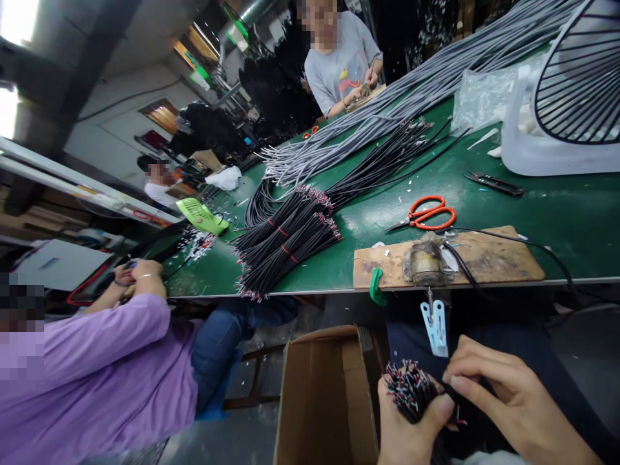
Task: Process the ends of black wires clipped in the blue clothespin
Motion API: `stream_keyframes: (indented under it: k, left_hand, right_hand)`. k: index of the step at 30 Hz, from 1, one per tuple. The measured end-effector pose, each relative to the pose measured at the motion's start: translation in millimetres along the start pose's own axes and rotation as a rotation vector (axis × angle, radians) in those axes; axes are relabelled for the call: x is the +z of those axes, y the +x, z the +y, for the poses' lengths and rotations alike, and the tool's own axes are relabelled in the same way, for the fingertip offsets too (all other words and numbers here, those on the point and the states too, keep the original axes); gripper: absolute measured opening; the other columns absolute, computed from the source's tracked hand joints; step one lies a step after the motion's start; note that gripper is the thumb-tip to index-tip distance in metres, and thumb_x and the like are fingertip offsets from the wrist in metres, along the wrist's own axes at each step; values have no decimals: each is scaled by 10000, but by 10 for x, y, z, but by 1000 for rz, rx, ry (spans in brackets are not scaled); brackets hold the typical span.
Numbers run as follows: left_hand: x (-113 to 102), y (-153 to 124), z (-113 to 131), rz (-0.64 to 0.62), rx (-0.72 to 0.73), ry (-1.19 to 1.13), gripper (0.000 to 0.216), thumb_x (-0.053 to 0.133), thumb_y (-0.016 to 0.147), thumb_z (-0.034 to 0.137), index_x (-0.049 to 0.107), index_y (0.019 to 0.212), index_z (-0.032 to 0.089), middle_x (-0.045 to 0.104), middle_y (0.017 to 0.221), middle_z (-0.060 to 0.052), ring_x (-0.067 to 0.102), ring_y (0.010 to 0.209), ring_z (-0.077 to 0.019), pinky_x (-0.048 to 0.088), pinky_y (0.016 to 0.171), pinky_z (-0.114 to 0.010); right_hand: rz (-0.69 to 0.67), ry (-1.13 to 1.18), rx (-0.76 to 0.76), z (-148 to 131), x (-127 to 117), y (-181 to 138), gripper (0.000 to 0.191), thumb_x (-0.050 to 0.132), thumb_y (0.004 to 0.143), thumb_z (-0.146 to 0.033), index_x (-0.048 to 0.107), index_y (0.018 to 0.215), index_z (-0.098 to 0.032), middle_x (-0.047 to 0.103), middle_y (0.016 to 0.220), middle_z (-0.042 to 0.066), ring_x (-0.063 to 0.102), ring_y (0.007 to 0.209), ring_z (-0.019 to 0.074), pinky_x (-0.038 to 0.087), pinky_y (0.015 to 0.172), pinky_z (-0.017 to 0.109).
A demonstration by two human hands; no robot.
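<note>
Down near the bottom, the left hand (pixel 409 429) is closed around a bunch of wires (pixel 411 391), thin black ones with red and white tips that point up. The right hand (pixel 508 400) is just beside it, with its fingers bent and pinching at the right side of the bunch. Both hands are low, in front of the surface and over the person's lap.

Just left of the hands is a cardboard box (pixel 324 394) on the floor. Its top is open, but I cannot tell what is inside.

A little farther, on the near edge of the green surface (pixel 557 206), lies a wooden board (pixel 494 258) with a small tool (pixel 426 261) fixed on it. A white clip (pixel 436 326) hangs below it. Orange scissors (pixel 426 214) lie just behind the board.

To the left are big bundles of black wires (pixel 285 245). Farther back is a long pile of grey wires (pixel 411 97). A white fan (pixel 566 97) stands far right.

A person in a purple sleeve (pixel 97 361) sits near left. Another person in a grey shirt (pixel 339 64) works at the far end.
</note>
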State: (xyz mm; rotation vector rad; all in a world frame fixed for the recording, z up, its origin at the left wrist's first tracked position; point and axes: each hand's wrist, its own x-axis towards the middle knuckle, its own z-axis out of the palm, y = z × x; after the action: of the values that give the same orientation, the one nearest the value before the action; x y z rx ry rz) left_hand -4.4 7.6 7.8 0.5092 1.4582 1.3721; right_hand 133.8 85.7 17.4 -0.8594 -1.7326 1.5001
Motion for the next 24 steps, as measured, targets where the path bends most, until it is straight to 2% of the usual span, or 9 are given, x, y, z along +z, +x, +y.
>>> stream_keyframes:
  k: [4,9,12,17,24]
  left_hand:
    - [-54,-15,-86,-44,21,-24,389,832,618,417,568,738,158,616,594,3,557,447,-98,541,486,-234]
    - [-57,-30,-54,-79,-57,-25,424,836,617,454,574,767,156,640,615,-1,562,445,-83,524,457,-196]
    - [-65,-18,53,-143,-101,-1,421,832,626,460,599,786,149,632,569,1,572,441,-103,525,450,-212]
    - [-83,34,174,-187,-48,43,380,825,657,431,647,794,125,659,597,-30,621,499,-140,528,481,-229]
    - [-103,82,118,-198,-154,-33,386,829,644,435,662,769,110,605,505,6,519,394,-74,452,431,-182]
  right_hand:
    - [-33,21,-1,52,-45,0,171,582,905,-273,749,870,-260,720,820,67,662,789,238,485,837,384]
    - [-34,29,-30,37,-70,49,168,577,910,-266,718,821,-246,697,778,48,646,748,215,438,929,415]
    - [-72,37,-30,29,-61,61,192,551,925,-266,690,798,-231,672,767,50,630,740,209,445,896,399]
    - [-117,106,42,78,-20,23,204,510,941,-276,643,800,-214,636,799,61,619,765,212,477,754,340]
    - [-60,138,11,148,-21,3,163,573,909,-249,716,831,-244,682,793,65,629,770,224,466,747,350]
